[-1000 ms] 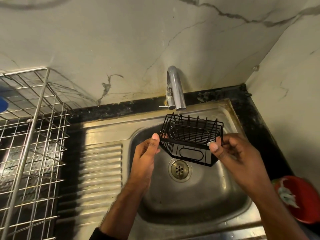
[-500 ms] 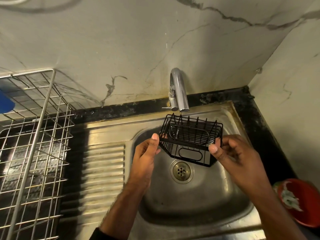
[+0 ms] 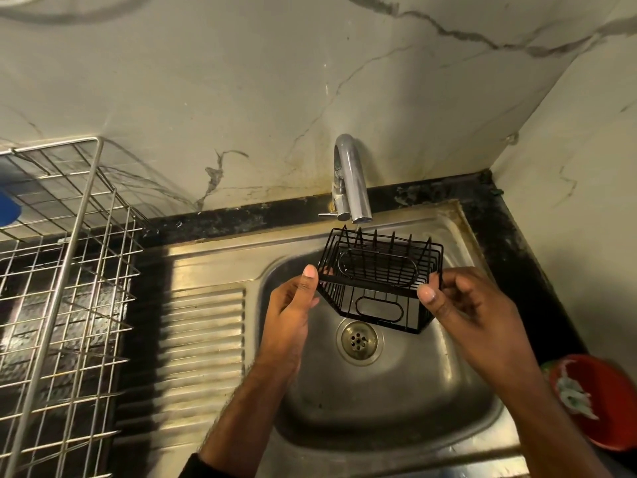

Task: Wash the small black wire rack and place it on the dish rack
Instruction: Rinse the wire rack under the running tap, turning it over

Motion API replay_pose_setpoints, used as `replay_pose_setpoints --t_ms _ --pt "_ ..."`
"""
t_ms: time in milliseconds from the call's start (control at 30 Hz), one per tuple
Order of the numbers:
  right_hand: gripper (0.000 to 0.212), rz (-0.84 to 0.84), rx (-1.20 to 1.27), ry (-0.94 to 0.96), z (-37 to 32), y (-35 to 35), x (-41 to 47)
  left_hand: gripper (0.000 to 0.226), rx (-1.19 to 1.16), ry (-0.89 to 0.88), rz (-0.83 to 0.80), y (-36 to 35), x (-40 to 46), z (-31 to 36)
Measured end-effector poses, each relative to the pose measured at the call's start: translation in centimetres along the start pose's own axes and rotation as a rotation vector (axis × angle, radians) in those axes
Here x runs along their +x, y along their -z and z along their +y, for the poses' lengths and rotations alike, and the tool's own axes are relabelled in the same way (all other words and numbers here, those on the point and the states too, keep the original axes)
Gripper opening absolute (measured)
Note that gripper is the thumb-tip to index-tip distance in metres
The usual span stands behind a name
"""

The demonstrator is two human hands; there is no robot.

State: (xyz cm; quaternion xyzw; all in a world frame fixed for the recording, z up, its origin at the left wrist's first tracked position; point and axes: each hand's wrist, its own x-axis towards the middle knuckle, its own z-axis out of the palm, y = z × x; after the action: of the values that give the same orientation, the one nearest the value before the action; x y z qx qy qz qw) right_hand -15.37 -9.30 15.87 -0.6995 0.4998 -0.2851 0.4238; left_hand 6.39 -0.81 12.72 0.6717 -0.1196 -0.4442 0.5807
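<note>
Now both hands (image 3: 289, 305) (image 3: 472, 305) hold the wire rack (image 3: 379, 277) under the tap (image 3: 351, 181).

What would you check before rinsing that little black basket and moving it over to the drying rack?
1. Both hands grip it: ok, left hand and right hand pinch the black wire rack.
2. Rack sits under the tap spout: ok.
3. Water running: not ok, no stream visible.
4. Sink drain clear: ok.
5. Room on the dish rack: ok where visible; a blue item sits at its far edge.
</note>
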Motion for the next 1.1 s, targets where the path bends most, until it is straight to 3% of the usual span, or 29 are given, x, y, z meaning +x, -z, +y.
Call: replay_pose_setpoints --t_ms 133,300,600,767,967,1100 --pt "0.023 0.008 0.041 -0.015 -0.6 -0.1 0.0 0.083 -0.014 0.006 0.016 -0.1 -0.2 0.3" --pt "0.021 0.047 0.063 -0.026 -0.9 0.2 -0.3 0.093 0.005 0.008 -0.008 -0.5 -0.1 0.4" --pt "0.014 0.069 0.066 -0.026 -0.1 1.4 -0.6 0.029 0.014 0.068 -0.063 -1.7 0.0 0.2" --pt "0.022 0.047 0.038 -0.012 0.6 1.6 -0.7 0.045 0.005 0.040 -0.070 -2.1 -0.2 -0.1" --pt "0.025 -0.017 0.024 0.003 1.2 2.1 -1.0 0.026 -0.011 0.026 -0.087 -2.1 -0.3 -0.6" --pt "0.029 -0.074 0.036 -0.010 1.1 2.4 -1.2 0.054 -0.021 0.010 -0.114 -1.8 -0.3 -0.8"
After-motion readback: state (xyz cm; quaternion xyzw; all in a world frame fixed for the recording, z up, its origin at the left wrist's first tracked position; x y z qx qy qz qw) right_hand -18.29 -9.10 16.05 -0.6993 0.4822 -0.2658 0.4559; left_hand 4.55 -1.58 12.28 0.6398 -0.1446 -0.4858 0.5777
